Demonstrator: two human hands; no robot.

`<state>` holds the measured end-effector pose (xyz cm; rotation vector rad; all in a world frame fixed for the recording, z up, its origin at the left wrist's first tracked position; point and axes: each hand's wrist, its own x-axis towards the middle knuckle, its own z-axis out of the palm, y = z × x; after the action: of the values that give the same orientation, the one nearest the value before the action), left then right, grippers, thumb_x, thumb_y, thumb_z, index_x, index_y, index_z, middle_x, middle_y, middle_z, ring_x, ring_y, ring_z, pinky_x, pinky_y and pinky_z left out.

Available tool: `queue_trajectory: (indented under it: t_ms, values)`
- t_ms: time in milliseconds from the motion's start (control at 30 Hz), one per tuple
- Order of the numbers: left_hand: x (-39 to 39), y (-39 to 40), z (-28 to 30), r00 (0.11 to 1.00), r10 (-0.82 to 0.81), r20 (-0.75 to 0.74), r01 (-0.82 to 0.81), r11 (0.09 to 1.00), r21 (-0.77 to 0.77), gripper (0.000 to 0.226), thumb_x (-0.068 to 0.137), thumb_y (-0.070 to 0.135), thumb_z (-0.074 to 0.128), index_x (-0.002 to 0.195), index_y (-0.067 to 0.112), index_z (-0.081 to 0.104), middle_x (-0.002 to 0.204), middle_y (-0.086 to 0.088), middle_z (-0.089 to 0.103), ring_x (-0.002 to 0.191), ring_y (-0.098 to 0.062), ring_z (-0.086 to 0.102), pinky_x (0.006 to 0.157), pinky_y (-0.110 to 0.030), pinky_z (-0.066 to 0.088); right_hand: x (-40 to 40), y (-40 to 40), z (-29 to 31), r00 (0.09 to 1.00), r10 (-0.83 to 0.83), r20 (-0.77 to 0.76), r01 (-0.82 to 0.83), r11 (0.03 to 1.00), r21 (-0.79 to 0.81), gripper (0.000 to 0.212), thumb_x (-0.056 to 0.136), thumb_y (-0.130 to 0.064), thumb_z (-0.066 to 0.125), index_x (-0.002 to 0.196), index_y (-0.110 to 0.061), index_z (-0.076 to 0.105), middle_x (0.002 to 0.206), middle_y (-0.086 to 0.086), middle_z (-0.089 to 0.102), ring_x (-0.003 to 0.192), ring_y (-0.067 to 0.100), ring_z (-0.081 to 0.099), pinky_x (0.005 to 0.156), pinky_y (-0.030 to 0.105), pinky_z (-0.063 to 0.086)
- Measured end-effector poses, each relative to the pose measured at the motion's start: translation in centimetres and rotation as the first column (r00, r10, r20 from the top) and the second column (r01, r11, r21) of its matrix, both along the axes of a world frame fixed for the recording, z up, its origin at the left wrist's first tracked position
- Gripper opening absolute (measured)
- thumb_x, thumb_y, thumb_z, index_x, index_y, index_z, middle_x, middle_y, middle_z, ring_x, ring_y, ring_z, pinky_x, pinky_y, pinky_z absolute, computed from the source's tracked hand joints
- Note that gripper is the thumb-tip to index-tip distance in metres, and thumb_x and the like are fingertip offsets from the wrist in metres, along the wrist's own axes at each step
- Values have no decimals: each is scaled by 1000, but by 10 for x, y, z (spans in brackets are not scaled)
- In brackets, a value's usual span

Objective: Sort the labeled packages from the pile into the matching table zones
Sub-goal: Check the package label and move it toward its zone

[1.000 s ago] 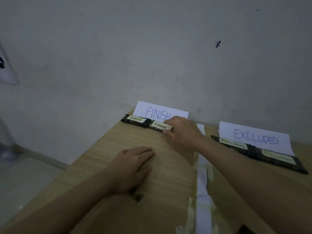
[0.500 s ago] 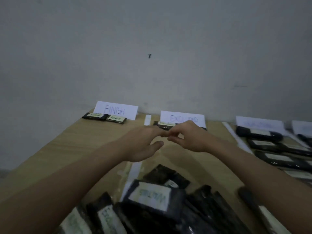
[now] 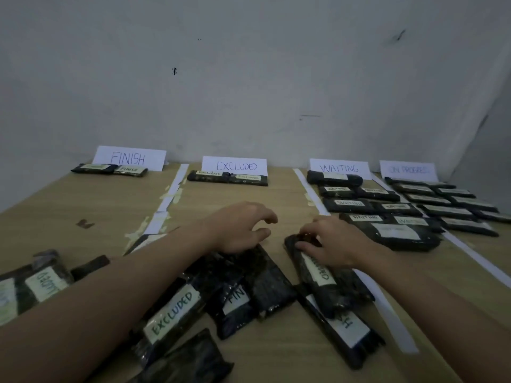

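The packages still to be sorted lie in a loose, overlapping pile (image 3: 249,294) at the near middle of the wooden table (image 3: 83,194), below the four paper zone cards at the wall: FINISH (image 3: 128,158), EXCLUDED (image 3: 236,166), WAITING (image 3: 339,168) and a blurred one that seems to read ON PROGRESS (image 3: 409,170). Our right hand (image 3: 330,244) rests on the far end of one dark package (image 3: 318,272), fingers curled over its end and edge as if taking hold, though we cannot tell whether it is lifted at all. Its label runs lengthwise and is partly under our palm; what shows may read ON PROGRESS, but we cannot be sure. Our left hand (image 3: 240,230) hovers over the far end of the pile, fingers loosely curled and holding nothing. To do this step well, we judge that we should first get the whole label in view before moving. This package overlaps another one marked with letters ending in H (image 3: 345,326), so we should raise it cleanly, perhaps steadying the pile with the free hand, so the neighbours do not drag along. The wrapping looks glossy and soft, so a grip across the width, thumb under and fingers over, should hold better than a fingertip pinch at one end. Then we set it label up in its zone, in line with the rows already there, inside the white tape strips (image 3: 309,189) that divide the zones.
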<state>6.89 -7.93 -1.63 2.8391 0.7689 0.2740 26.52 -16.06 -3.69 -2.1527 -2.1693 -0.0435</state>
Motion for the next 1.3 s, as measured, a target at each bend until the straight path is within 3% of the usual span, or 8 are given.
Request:
queue_trajectory:
  t_ms: [133,267,400,533,700,967,1167,1300]
  values:
    - [-1,-8,-9,1000,24,-19,-24,999,-36,36,95,24,45,129,16,49,133,-1,53,121,-14,46,99,-24,33,-6,-5,-6,991,-99,-87,93,993,-74,64,70,-75,48,109,-26,61,110,7,56,97,23,52,83,38,47]
    - [-2,-11,-10,996,68,58,-65,997,-47,37,94,27,46,129,15,49,132,-1,54,120,-14,48,97,-23,35,-17,-5,5,953,-87,-292,62,994,-92,72,72,-51,69,132,-18,47,123,5,56,99,14,50,83,25,40]
    - [1,-16,-6,892,318,322,-186,906,-381,40,93,37,48,126,14,51,119,-3,60,105,-19,59,88,-33,49,-31,-7,21,912,126,-391,-32,971,239,63,66,-29,77,122,-17,51,112,2,61,91,13,57,74,22,47]
    - [0,-13,10,708,488,510,66,674,-736,25,94,21,50,116,11,56,110,-9,64,87,-17,63,64,-22,56,-38,-3,32,867,350,-355,-132,848,513,58,66,-21,79,118,-13,54,110,3,64,102,17,59,84,27,50]
    - [-22,2,34,478,597,644,244,614,-751,26,95,13,46,118,6,55,114,-12,61,98,-19,60,68,-18,57,-26,7,39,939,310,-147,-141,739,659,64,65,-40,76,120,-16,54,116,0,61,106,18,56,89,47,46]
    - [-51,13,50,470,589,657,307,589,-748,24,96,9,40,116,10,54,100,-1,64,89,-12,62,70,-17,56,-38,22,49,961,273,-35,-157,648,745,58,67,-31,78,117,-9,58,117,7,61,108,24,56,97,45,42]
    - [-67,33,55,428,644,634,277,574,-771,25,97,9,40,118,3,52,107,-10,62,94,-18,61,73,-21,57,-64,60,53,952,296,77,-255,628,735,49,70,-28,77,113,-9,62,105,11,63,96,28,61,82,40,51]
    - [-84,63,44,437,686,582,-31,658,-753,31,96,23,46,124,9,49,113,-8,61,95,-22,64,83,-33,53,-73,103,50,952,307,4,-221,676,703,46,72,-22,76,114,-7,62,106,14,62,96,31,60,82,41,52]
